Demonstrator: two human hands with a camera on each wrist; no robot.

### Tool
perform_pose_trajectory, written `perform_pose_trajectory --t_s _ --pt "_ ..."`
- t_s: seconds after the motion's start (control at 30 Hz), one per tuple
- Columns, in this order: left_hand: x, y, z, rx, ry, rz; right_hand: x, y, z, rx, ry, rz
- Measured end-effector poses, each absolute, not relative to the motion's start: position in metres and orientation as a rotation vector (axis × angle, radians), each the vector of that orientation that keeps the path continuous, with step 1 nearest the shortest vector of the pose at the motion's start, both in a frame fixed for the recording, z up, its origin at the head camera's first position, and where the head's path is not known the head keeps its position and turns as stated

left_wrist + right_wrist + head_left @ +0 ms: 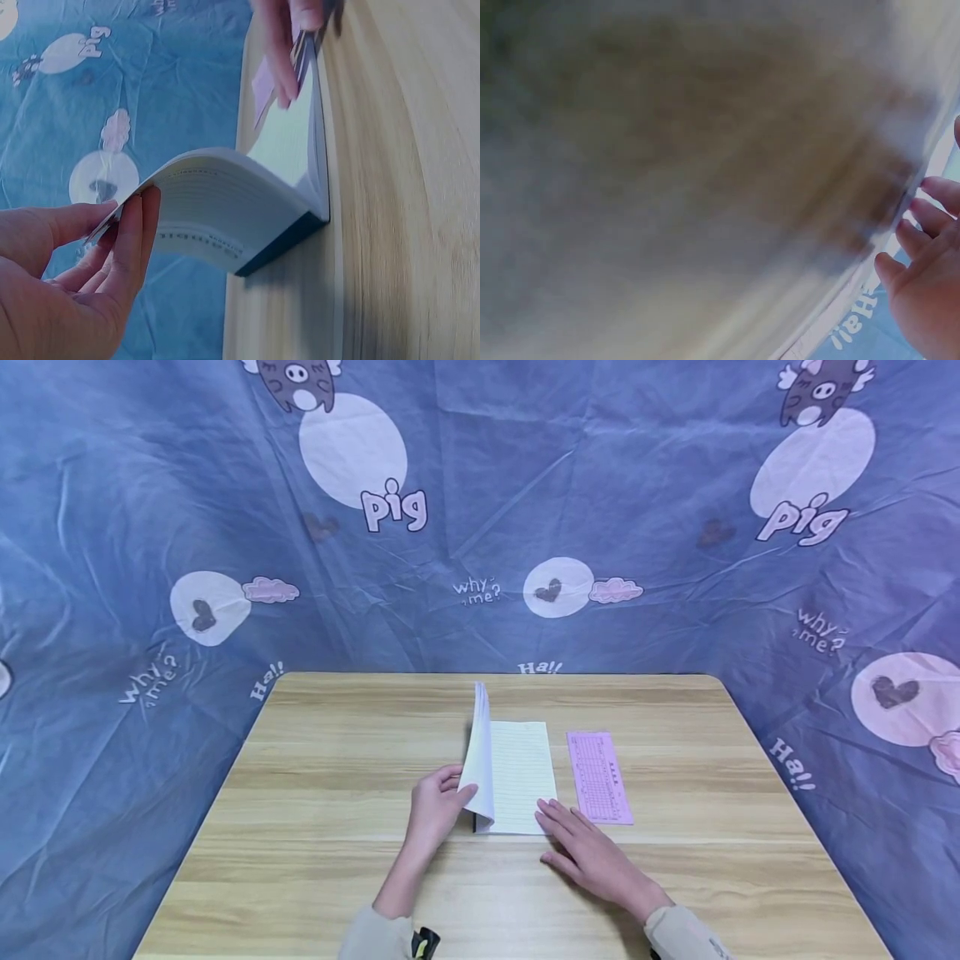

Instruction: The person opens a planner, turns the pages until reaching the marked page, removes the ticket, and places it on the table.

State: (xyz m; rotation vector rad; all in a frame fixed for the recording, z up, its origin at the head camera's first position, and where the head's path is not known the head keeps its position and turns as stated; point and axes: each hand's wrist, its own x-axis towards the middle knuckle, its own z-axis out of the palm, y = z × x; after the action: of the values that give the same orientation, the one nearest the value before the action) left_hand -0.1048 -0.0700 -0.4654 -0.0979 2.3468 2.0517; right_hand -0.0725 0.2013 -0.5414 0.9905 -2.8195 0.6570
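A notebook with lined pages (519,768) lies on the table, its cover and some leaves (478,760) raised on the left side. My left hand (437,806) pinches the edge of this raised part between thumb and fingers. In the left wrist view the cover (217,214) bows upward, with print on its outer face and a dark spine. My right hand (588,852) rests with extended fingers on the lower right corner of the lined page. Just right of the notebook lies a pink printed slip (600,777). The right wrist view is mostly blurred; the fingers (930,217) show at its right edge.
The wood-grain table (337,760) carries the notebook and slip near its middle. Blue cloth (480,527) printed with pigs, hearts and words hangs behind the table and along both sides.
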Motion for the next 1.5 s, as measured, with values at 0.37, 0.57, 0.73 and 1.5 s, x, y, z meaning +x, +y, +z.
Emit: perform_pose_trajectory --t_s 0.37,0.57,0.73,1.5 --pt "-0.104 -0.045 -0.468 0.008 2.363 2.001 -0.099 0.18 -0.502 0.634 -2.91 1.24" --pt "-0.104 -0.033 -0.473 0.075 2.404 1.962 -0.131 0.155 -0.479 0.366 -2.676 1.661" --pt "-0.103 -0.019 -0.477 0.168 2.491 1.895 -0.151 0.141 -0.471 0.2 -2.573 1.829" --pt "-0.076 0.014 -0.508 0.629 3.164 1.003 -0.155 0.155 -0.486 0.274 -2.586 1.49"
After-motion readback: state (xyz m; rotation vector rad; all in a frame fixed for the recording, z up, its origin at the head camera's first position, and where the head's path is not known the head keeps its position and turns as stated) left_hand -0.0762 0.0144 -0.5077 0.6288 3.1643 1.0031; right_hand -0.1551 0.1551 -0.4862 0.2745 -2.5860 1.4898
